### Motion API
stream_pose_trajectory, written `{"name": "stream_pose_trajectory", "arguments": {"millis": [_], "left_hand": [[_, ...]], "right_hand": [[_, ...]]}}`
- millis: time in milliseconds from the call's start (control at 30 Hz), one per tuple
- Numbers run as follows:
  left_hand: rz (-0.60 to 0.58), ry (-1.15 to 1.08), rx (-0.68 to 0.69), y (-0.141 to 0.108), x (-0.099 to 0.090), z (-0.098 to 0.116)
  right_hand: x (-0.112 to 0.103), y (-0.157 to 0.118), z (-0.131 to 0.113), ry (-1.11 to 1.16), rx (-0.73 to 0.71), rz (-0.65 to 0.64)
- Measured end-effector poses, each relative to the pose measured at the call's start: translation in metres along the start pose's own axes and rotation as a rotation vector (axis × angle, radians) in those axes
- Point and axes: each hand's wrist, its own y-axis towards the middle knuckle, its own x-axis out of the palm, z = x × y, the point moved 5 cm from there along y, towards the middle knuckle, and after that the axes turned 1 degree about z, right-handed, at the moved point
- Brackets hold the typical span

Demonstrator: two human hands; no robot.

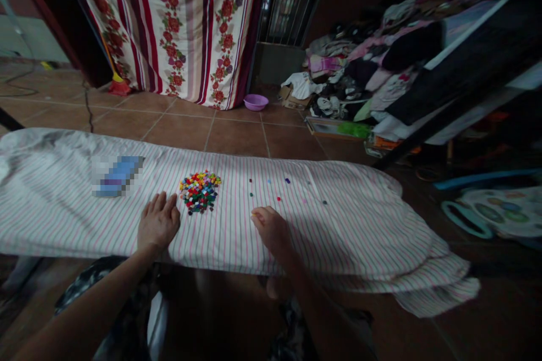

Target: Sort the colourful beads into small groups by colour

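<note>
A pile of small multicoloured pieces (200,190) lies on the striped cloth (237,237). My left hand (160,221) rests flat on the cloth just left of the pile, fingers spread a little, holding nothing. Right of the pile, my right hand (271,227) is closed in a pinch, with a tiny yellowish piece (254,214) at its fingertips. Beyond that hand, several single pieces lie apart in two loose rows, among them a red piece (278,199), a dark blue piece (287,180) and a dark green piece (324,202).
A blurred blue object (121,176) lies on the cloth at the left. Behind the cloth are a floral curtain (182,28), a purple basin (256,102) and a red broom head (119,87) on the tiled floor. Heaped clothes (359,67) fill the back right.
</note>
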Motion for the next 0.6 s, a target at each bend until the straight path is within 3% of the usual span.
{"name": "stream_pose_trajectory", "arguments": {"millis": [167,600], "left_hand": [[0.007,-0.013,-0.004,0.0004,-0.0003,-0.0004],[-0.038,-0.012,-0.025,0.0021,-0.0018,-0.0003]], "right_hand": [[0.0030,-0.0033,0.0013,-0.075,-0.031,-0.026],[0.0024,0.0014,0.0045,0.014,-0.070,-0.061]]}}
